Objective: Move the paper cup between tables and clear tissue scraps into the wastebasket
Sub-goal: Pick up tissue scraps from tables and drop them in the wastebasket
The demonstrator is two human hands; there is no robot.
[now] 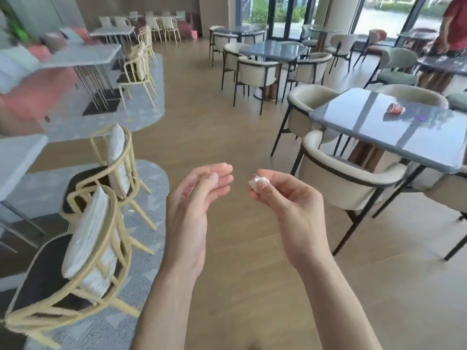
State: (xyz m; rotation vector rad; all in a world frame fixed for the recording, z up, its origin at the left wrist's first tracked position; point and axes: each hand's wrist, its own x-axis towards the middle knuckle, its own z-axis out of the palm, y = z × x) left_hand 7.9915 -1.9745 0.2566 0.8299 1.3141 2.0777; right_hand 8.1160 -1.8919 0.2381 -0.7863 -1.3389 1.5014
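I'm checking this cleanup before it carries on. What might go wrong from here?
The tissue scrap is only pinched at the right hand's fingertips, so it might drop on the floor. No wastebasket is in view, so the carry may be long. The paper cup lies tipped on the dark table and might roll.

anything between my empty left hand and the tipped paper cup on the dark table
Yes. The right hand, pinching a crumpled white tissue scrap, lies toward the cup, and a cream armchair with a black frame stands at the glossy dark table before the tipped pink paper cup. The left hand holds nothing.
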